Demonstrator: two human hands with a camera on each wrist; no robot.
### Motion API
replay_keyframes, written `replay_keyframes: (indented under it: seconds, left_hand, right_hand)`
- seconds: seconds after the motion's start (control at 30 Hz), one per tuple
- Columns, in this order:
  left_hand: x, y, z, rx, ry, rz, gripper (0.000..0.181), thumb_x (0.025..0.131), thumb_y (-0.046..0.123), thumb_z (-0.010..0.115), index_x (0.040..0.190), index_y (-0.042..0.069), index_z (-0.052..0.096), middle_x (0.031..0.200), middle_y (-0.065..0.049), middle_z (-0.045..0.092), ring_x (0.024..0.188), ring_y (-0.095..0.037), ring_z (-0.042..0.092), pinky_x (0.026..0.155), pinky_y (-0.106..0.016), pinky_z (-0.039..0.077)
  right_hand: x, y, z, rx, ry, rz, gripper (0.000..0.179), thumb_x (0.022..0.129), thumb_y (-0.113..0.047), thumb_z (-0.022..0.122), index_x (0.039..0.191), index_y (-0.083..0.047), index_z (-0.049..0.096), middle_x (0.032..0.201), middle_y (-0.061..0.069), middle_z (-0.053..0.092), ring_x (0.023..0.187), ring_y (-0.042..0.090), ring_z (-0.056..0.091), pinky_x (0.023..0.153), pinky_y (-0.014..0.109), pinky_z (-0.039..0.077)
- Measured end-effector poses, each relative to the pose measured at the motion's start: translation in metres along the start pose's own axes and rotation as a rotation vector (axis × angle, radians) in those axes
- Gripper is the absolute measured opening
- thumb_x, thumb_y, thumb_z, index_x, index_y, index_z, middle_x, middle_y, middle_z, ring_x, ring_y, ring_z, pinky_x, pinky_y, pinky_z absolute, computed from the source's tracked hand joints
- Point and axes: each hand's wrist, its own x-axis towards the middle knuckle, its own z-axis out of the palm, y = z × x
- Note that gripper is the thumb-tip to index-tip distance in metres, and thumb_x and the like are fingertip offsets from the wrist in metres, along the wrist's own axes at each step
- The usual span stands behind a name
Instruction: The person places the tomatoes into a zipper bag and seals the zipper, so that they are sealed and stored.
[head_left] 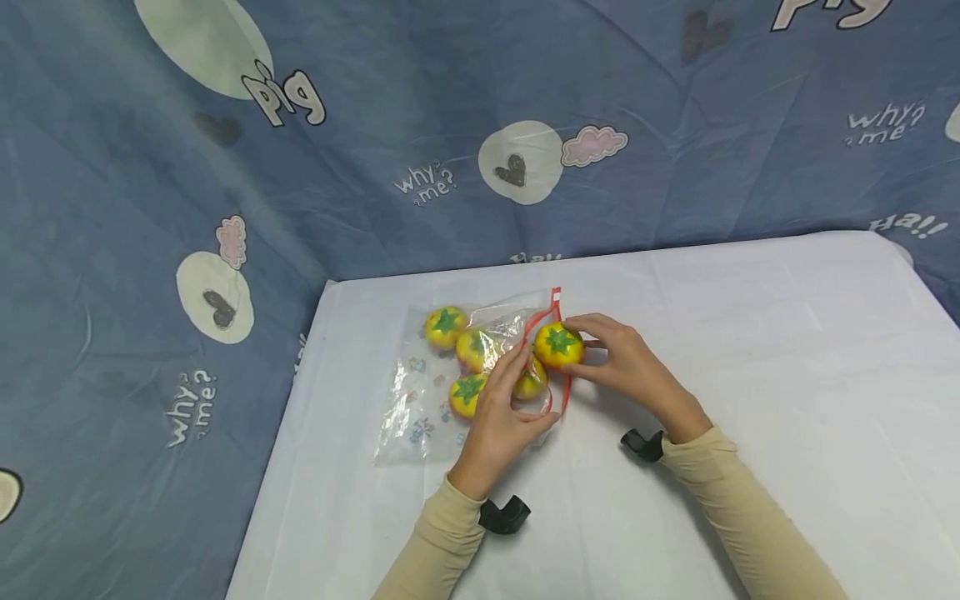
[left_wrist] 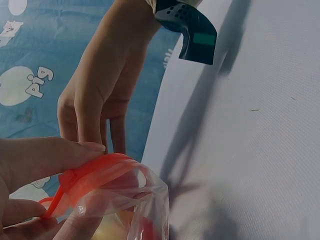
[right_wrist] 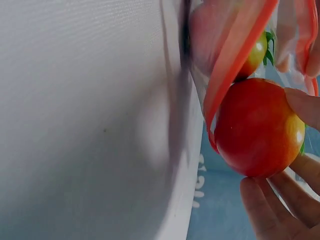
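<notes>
A clear plastic bag (head_left: pixel 401 437) with a red zip edge (left_wrist: pixel 107 167) lies on the table, its mouth to the right. Inside it are several tomatoes, among them one at the upper left (head_left: pixel 446 326), with green star-shaped tops. My left hand (head_left: pixel 498 429) holds the bag's mouth, pinching the red edge between thumb and fingers in the left wrist view. With thumb and fingers around it, my right hand (head_left: pixel 633 367) grips another tomato (right_wrist: pixel 257 130) at the opening, close to the red strip. From the head view its top looks yellow; the right wrist view shows a red underside.
The white-covered table (head_left: pixel 750 375) extends to the right of the bag. Behind it and at the left hangs a blue printed cloth (head_left: pixel 420 100). A black device sits at the left wrist (head_left: pixel 504 515) and another at the right wrist (head_left: pixel 642 446).
</notes>
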Motion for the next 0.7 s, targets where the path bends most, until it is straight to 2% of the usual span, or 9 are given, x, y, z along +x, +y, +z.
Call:
replay_keyframes:
  seconds: [0.23,0.43,0.5,0.63,0.7]
  left_hand:
    - [-0.001,0.001,0.001,0.004,-0.001,-0.014,0.097,0.077,0.003,0.089,0.16,0.008,0.038,0.166,-0.007,0.034,0.142,-0.031,0.051,0.078,-0.029,0.065]
    - [-0.001,0.0,0.001,0.007,0.008,-0.016,0.097,0.076,0.002,0.089,0.159,0.009,0.039,0.165,-0.006,0.036,0.134,-0.031,0.058,0.074,-0.02,0.063]
    - [-0.001,0.0,0.001,0.008,0.009,-0.017,0.097,0.076,0.002,0.089,0.16,0.01,0.039,0.165,-0.005,0.036,0.133,-0.031,0.059,0.073,-0.018,0.062]
    - [0.0,-0.001,0.001,0.012,0.013,-0.011,0.097,0.077,0.003,0.089,0.159,0.01,0.04,0.165,-0.005,0.037,0.132,-0.031,0.059,0.073,-0.021,0.064]
    - [0.0,-0.001,0.0,0.012,0.016,-0.006,0.096,0.077,0.003,0.089,0.159,0.009,0.04,0.164,-0.006,0.037,0.135,-0.032,0.057,0.074,-0.027,0.065]
  right_hand:
    - [0.007,-0.002,0.01,-0.023,0.027,-0.024,0.059,0.077,-0.007,0.091,0.131,0.0,0.067,0.131,0.018,0.068,0.118,0.034,0.067,0.096,0.045,0.062]
    - [0.01,-0.004,0.018,-0.087,0.003,-0.007,0.06,0.079,-0.013,0.09,0.133,-0.001,0.066,0.133,0.018,0.069,0.119,0.035,0.065,0.102,0.051,0.057]
    - [0.01,-0.004,0.019,-0.073,-0.013,-0.003,0.062,0.08,-0.014,0.09,0.134,-0.001,0.065,0.135,0.018,0.067,0.121,0.035,0.065,0.104,0.051,0.057]
    - [0.009,-0.001,0.015,-0.006,-0.031,0.025,0.061,0.079,-0.012,0.09,0.134,0.0,0.065,0.136,0.018,0.067,0.125,0.034,0.065,0.102,0.046,0.059]
    - [0.009,0.0,0.011,0.024,-0.039,0.043,0.058,0.079,-0.01,0.09,0.131,0.001,0.067,0.133,0.018,0.068,0.124,0.034,0.065,0.101,0.045,0.059]
